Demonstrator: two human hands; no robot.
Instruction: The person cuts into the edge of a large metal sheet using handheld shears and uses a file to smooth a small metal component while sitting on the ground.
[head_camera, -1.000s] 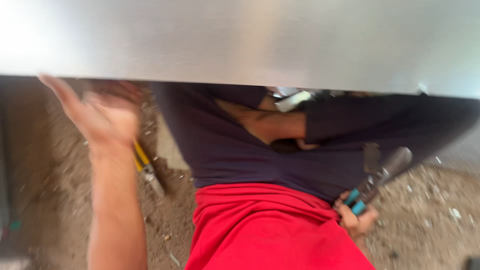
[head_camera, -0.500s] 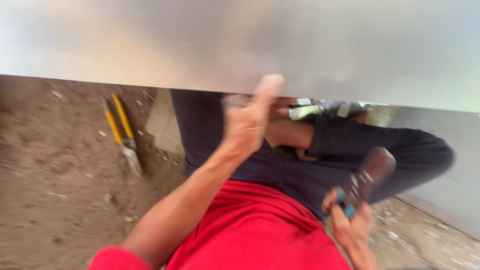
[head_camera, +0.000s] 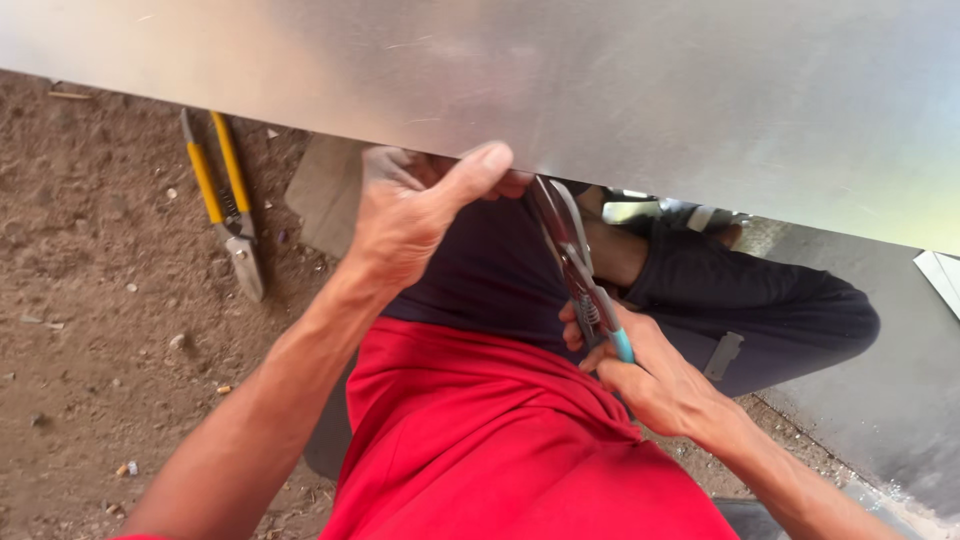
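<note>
A large shiny metal sheet spans the top of the view, its lower edge running from upper left down to the right. My left hand grips that edge, thumb on top and fingers under it. My right hand holds tin snips with blue handles, their blades pointing up to the sheet's edge just right of my left thumb. I sit on the ground in a red shirt and dark trousers, legs folded under the sheet.
A second pair of snips with yellow handles lies on the dirt ground at the left. A grey flat piece lies beside it. Another metal panel lies at the right.
My left hand has swung from the left to the sheet's edge and taken hold of it. My right hand has raised the blue snips from my lap to the edge.
</note>
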